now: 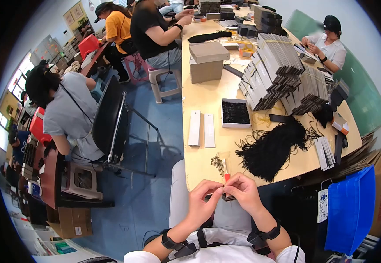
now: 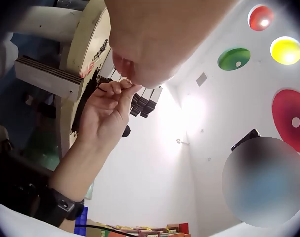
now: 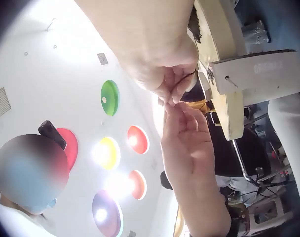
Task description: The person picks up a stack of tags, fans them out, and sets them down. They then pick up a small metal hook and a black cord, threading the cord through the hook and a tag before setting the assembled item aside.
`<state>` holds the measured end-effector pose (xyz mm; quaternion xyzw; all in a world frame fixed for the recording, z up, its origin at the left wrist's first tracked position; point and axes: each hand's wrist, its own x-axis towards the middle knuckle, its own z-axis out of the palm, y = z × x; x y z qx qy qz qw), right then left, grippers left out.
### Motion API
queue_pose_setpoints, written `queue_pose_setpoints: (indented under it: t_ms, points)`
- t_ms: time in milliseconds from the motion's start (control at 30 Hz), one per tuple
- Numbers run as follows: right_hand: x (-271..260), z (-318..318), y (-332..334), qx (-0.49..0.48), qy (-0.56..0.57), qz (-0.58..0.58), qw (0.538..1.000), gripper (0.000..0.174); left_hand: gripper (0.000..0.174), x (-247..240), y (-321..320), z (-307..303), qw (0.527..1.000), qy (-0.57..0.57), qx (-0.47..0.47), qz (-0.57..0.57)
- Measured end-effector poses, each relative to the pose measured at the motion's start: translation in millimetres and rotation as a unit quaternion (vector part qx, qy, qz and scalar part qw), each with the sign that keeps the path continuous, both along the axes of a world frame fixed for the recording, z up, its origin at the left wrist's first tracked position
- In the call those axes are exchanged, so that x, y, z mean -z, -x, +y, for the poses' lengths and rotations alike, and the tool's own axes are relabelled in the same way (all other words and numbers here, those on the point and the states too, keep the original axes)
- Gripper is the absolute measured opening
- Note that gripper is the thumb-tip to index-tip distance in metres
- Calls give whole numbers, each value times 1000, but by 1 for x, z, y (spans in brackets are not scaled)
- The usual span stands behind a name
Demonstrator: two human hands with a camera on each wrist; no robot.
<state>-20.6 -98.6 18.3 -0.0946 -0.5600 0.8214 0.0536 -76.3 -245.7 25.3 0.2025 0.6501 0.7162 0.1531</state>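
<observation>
In the head view my left hand (image 1: 202,202) and right hand (image 1: 245,195) meet at the fingertips, low in front of the table edge. Thumb and forefinger of each hand pinch together at a thin dark cord (image 3: 188,77), which runs across the right hand's fingers in the right wrist view. What lies right between the fingertips is too small to tell. Just below the hands is a stack of flat grey-white cards (image 3: 268,74) with a hole near one end. A slim tool with a red part (image 1: 226,177) stands out just beyond the fingers.
On the table (image 1: 199,171) lie two white strips (image 1: 209,130), a metal chain (image 1: 217,163) and a bundle of black cords (image 1: 273,149). Farther back are a box of black pieces (image 1: 235,112), card stacks (image 1: 278,61) and grey boxes (image 1: 205,70). A blue bin (image 1: 350,210) stands right.
</observation>
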Motion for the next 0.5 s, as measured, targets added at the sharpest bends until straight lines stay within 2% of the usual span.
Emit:
queue_pose_setpoints:
  t_ms: [67,100,167,267,400,467,500]
  points:
    - [-1,1,-1,-2,4,5,1000,10,5,-2,-1,-1,990,88,-33,108]
    - [-2,1,-1,-14,8,-4,1000,10,5,-4,-2,0,990,86,-29,108]
    - [-5,4,-1,-22,11,-13,1000,11,7,-8,-3,1,958,149,-69,235]
    - [-5,5,-1,-45,49,-43,997,12,9,-11,0,0,955,137,-53,257]
    - [-13,10,-4,-46,78,-26,996,11,5,-14,2,-3,971,119,-9,207]
    - [-14,22,-10,-51,82,20,995,9,4,-3,6,-4,998,21,-28,54]
    - [-10,35,-15,-58,79,54,994,7,4,0,11,-7,998,20,-28,55]
